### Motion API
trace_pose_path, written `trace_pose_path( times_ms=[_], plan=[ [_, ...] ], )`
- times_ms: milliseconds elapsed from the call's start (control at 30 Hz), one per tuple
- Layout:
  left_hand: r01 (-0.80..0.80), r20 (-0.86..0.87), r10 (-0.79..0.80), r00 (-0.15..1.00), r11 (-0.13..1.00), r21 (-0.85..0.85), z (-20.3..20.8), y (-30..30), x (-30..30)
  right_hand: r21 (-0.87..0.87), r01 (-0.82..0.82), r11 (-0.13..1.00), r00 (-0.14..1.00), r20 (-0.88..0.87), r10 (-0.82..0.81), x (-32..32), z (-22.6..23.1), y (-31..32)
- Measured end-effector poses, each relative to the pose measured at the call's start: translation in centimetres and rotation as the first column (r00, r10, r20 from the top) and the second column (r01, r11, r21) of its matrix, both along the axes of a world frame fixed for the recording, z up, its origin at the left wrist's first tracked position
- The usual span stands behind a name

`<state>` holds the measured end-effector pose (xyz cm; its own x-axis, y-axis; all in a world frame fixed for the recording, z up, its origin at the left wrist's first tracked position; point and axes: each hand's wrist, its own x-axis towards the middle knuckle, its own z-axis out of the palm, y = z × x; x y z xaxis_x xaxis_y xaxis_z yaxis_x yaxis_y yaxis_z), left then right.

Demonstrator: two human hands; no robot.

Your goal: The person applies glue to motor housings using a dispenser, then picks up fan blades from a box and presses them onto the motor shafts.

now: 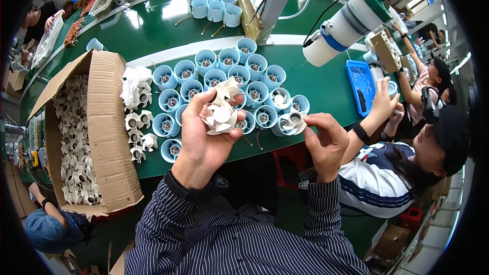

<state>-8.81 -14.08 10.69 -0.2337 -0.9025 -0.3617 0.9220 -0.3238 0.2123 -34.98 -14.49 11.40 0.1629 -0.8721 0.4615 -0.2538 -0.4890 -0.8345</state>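
Left hand (204, 137) grip grasps white fans (220, 112) above the blue cups (214, 79); right hand (326, 142) grip apparently pinches a fan (294, 120) beside them.

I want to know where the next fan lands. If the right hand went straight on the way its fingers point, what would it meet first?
Probably the white fan at the right hand's fingertips, seated in a blue housing; depth is unclear.

glossy white plastic fan impellers (220, 114)
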Motion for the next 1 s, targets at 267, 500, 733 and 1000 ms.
trace_pose_path(
  times_ms=[267,500,733,1000],
  plan=[
    [0.117,0.163,-0.103,0.981,0.990,-0.080,0.4,1.2,-0.5,0.367,0.266,0.891,0.964,-0.112,-0.242,-1.4,-1.7,0.5],
    [0.248,0.289,-0.198,0.937,0.958,-0.146,0.5,3.0,-0.7,0.327,0.242,0.914,0.919,-0.378,-0.108,-1.6,-3.0,-1.0],
    [0.246,0.438,-0.183,0.880,0.965,-0.092,0.9,3.6,-0.8,0.270,0.278,0.922,0.912,-0.377,-0.164,-1.1,-2.7,-0.9],
    [0.242,0.618,-0.124,0.776,0.964,-0.111,1.2,4.3,0.4,0.234,0.286,0.929,0.885,-0.437,-0.163,-0.4,-1.9,-1.0]
  ],
)
